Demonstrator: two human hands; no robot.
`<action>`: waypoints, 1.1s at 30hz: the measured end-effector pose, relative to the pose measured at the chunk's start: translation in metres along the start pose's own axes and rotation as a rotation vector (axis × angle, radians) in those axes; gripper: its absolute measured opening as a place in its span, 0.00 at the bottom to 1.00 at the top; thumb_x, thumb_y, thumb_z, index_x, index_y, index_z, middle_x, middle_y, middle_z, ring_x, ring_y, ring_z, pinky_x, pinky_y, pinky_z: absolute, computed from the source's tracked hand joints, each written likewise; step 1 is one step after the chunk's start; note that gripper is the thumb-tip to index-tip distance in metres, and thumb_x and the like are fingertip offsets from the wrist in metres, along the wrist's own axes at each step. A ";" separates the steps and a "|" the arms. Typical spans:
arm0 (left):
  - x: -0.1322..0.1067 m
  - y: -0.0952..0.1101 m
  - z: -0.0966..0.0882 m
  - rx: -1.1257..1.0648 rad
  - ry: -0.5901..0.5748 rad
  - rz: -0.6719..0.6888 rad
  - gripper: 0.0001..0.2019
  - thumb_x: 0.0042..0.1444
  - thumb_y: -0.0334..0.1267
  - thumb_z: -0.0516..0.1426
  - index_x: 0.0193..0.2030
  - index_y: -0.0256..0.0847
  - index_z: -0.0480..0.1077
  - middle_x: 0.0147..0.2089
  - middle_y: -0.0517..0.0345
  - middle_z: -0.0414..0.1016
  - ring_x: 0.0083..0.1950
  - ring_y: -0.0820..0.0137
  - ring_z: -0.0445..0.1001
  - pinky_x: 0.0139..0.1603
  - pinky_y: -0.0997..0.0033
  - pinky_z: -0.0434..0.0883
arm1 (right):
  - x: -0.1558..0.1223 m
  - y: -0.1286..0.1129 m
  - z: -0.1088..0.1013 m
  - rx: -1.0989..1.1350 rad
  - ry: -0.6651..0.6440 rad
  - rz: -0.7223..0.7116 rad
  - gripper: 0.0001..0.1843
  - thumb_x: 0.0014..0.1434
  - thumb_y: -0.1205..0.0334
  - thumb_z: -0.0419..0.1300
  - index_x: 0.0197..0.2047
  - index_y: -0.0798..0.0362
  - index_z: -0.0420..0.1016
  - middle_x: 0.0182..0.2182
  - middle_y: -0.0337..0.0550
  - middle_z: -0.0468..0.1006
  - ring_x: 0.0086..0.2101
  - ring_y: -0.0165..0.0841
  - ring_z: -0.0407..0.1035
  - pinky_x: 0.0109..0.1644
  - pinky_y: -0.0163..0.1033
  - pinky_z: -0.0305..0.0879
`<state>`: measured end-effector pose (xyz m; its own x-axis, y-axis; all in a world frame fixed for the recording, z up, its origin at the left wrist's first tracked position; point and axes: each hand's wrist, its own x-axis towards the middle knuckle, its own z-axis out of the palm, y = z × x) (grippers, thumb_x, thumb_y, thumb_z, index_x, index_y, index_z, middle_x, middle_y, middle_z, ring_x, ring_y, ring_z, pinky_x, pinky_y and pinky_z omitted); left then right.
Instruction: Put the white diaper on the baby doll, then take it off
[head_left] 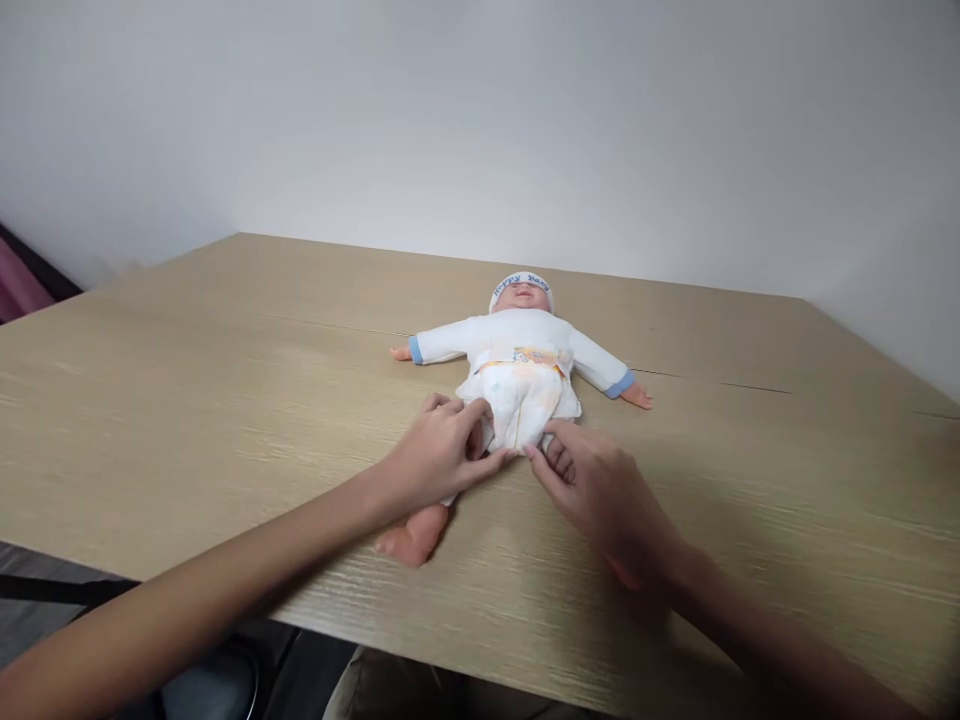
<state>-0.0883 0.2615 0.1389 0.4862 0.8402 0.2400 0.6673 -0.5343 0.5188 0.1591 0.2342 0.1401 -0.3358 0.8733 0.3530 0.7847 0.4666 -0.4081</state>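
A baby doll (525, 325) lies on its back on the table, head away from me, arms spread wide. It wears a white cap with blue lettering and a white top with blue cuffs. A white diaper (517, 395) with an orange print at the waist covers its lower body. My left hand (446, 445) pinches the diaper's edge on the left of the crotch, above the doll's left-side foot. On the other side my right hand (592, 475) pinches the right edge near the crotch. Most of the doll's right-side leg is hidden behind my right hand.
The wooden table (225, 400) has a thin seam across it behind the doll. A pale wall (480, 120) stands at its far edge. Pink and black cloth (30, 275) shows at the far left. Below the near edge is a chair (214, 685).
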 end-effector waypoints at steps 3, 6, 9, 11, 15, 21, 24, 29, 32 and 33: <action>0.006 0.001 0.002 0.036 0.005 -0.009 0.22 0.72 0.57 0.63 0.35 0.44 0.65 0.30 0.63 0.75 0.36 0.64 0.73 0.54 0.54 0.63 | -0.005 -0.007 0.009 -0.069 0.019 -0.007 0.15 0.76 0.58 0.62 0.35 0.48 0.66 0.32 0.38 0.76 0.29 0.34 0.68 0.35 0.41 0.57; 0.004 -0.003 0.002 0.050 0.029 0.044 0.20 0.71 0.52 0.64 0.32 0.43 0.67 0.29 0.63 0.75 0.36 0.64 0.72 0.54 0.55 0.62 | -0.011 -0.013 0.015 -0.124 0.026 -0.009 0.11 0.76 0.57 0.61 0.39 0.48 0.71 0.39 0.43 0.78 0.33 0.36 0.71 0.33 0.42 0.57; 0.000 -0.007 0.002 0.014 0.060 0.109 0.16 0.71 0.48 0.64 0.34 0.42 0.71 0.35 0.62 0.78 0.42 0.63 0.74 0.55 0.55 0.62 | -0.015 -0.016 0.016 -0.132 0.029 -0.017 0.06 0.75 0.58 0.61 0.45 0.50 0.74 0.46 0.47 0.79 0.38 0.40 0.75 0.34 0.43 0.61; -0.002 -0.008 0.002 -0.029 0.091 0.140 0.12 0.71 0.47 0.64 0.38 0.43 0.75 0.46 0.57 0.81 0.50 0.60 0.76 0.58 0.55 0.64 | -0.017 -0.018 0.016 -0.094 0.029 -0.023 0.05 0.75 0.59 0.61 0.48 0.50 0.75 0.50 0.49 0.78 0.41 0.42 0.76 0.37 0.44 0.66; -0.005 -0.009 0.002 -0.108 0.148 0.128 0.10 0.71 0.46 0.64 0.43 0.43 0.77 0.62 0.50 0.78 0.62 0.56 0.75 0.63 0.53 0.67 | -0.018 -0.019 0.015 0.009 0.033 -0.018 0.05 0.74 0.60 0.60 0.51 0.50 0.74 0.57 0.53 0.78 0.49 0.46 0.77 0.47 0.47 0.72; -0.003 -0.010 0.001 -0.134 0.094 0.136 0.10 0.71 0.45 0.63 0.41 0.42 0.74 0.57 0.53 0.80 0.58 0.57 0.76 0.61 0.53 0.66 | -0.015 -0.019 0.014 0.074 0.000 0.012 0.02 0.72 0.61 0.60 0.45 0.48 0.70 0.48 0.50 0.82 0.45 0.46 0.76 0.46 0.48 0.70; 0.000 -0.011 0.000 -0.123 0.059 0.154 0.12 0.71 0.44 0.62 0.38 0.42 0.69 0.44 0.58 0.78 0.48 0.61 0.74 0.55 0.56 0.63 | -0.013 -0.019 0.014 0.105 0.003 0.072 0.06 0.71 0.58 0.61 0.48 0.48 0.70 0.43 0.48 0.83 0.39 0.43 0.76 0.41 0.46 0.67; 0.001 -0.015 0.003 -0.262 0.110 0.035 0.11 0.66 0.43 0.65 0.42 0.44 0.68 0.36 0.64 0.71 0.40 0.66 0.67 0.49 0.60 0.62 | -0.011 -0.016 0.015 0.254 0.075 0.215 0.19 0.69 0.53 0.63 0.57 0.47 0.62 0.45 0.47 0.84 0.37 0.42 0.78 0.38 0.44 0.66; 0.001 -0.021 0.010 -0.509 0.147 -0.077 0.18 0.63 0.46 0.68 0.42 0.45 0.62 0.36 0.66 0.64 0.36 0.69 0.62 0.40 0.65 0.61 | -0.009 -0.007 0.010 0.304 0.147 0.268 0.20 0.67 0.48 0.65 0.53 0.46 0.62 0.53 0.51 0.83 0.42 0.43 0.80 0.43 0.46 0.69; 0.001 -0.023 0.013 -0.584 0.159 -0.104 0.21 0.61 0.47 0.70 0.42 0.46 0.59 0.37 0.66 0.62 0.36 0.70 0.61 0.39 0.66 0.61 | -0.008 -0.004 0.007 0.303 0.161 0.290 0.20 0.66 0.46 0.67 0.50 0.45 0.64 0.56 0.52 0.82 0.43 0.43 0.80 0.45 0.47 0.70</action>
<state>-0.0960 0.2739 0.1168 0.3152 0.9128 0.2595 0.2655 -0.3474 0.8994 0.1545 0.2261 0.1328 -0.0202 0.9524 0.3043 0.6381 0.2466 -0.7294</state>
